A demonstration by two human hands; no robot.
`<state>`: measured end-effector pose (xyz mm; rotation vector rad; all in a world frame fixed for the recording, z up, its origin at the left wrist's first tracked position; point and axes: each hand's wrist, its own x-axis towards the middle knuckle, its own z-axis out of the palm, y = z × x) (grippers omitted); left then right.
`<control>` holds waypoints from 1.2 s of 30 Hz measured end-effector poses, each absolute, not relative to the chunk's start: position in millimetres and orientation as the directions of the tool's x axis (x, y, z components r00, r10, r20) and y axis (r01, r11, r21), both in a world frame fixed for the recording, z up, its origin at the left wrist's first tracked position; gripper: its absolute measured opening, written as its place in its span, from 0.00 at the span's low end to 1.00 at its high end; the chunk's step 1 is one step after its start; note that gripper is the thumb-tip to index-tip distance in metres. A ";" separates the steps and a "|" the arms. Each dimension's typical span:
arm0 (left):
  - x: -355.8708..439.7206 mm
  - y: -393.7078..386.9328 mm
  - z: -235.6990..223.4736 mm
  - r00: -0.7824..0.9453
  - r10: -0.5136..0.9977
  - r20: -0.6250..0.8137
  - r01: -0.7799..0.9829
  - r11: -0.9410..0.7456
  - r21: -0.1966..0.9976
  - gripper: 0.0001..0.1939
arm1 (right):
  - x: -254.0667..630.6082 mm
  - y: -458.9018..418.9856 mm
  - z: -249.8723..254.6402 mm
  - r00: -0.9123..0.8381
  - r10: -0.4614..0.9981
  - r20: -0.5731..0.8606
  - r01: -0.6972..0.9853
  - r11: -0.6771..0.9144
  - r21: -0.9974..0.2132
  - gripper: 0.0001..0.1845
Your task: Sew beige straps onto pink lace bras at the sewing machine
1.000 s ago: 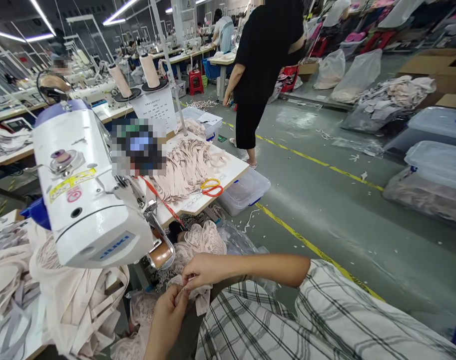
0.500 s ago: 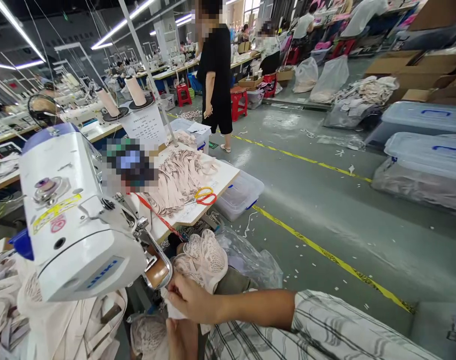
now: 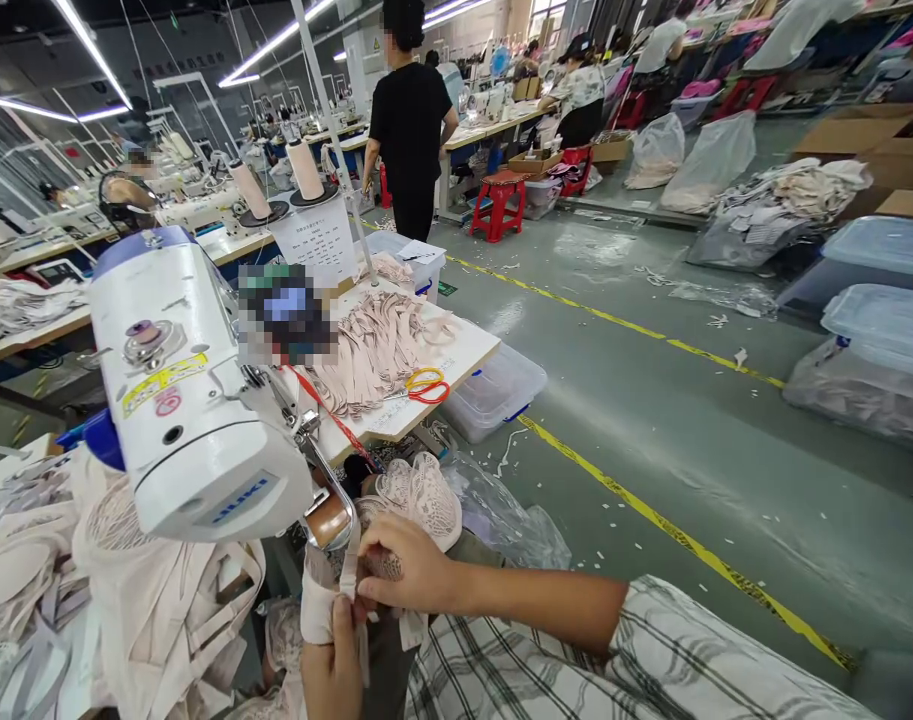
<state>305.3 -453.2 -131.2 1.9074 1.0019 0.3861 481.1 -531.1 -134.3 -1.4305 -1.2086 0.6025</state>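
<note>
My right hand (image 3: 407,572) is closed, pinching a pale pink lace garment piece (image 3: 418,500) just below the head of a white sewing machine (image 3: 193,400). My left hand (image 3: 334,665) rises from the bottom edge, fingers closed on a light strap of the same piece (image 3: 317,610). Both hands meet close under the machine's needle end (image 3: 328,515). More pink fabric (image 3: 156,610) hangs off the table beneath the machine.
A side table (image 3: 463,355) holds a pile of pink straps (image 3: 373,345) and orange-yellow scissors (image 3: 426,385). Clear plastic bins (image 3: 493,390) and bags sit on the floor by a yellow line (image 3: 681,540). A person in black (image 3: 411,120) stands in the aisle.
The view tilted slightly. My left hand has come up from the bottom edge and now grips the strap; my right hand stays pinched on the lace piece. The person in black walked farther away.
</note>
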 end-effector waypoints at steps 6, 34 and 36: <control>314.5 -451.9 -87.8 0.699 0.670 -0.250 0.508 -0.220 0.833 0.23 | 509.6 -534.5 -100.0 -0.140 0.979 0.150 0.504 0.201 -0.840 0.13; 319.8 -465.0 -98.6 0.476 0.844 -0.247 0.383 0.054 0.922 0.14 | 479.0 -530.6 -121.8 0.294 0.951 0.101 0.398 -0.025 -0.917 0.02; 317.3 -465.4 -95.0 0.467 0.859 -0.207 0.442 -0.024 0.897 0.13 | 486.0 -528.7 -116.8 0.216 0.972 0.091 0.354 0.009 -0.935 0.04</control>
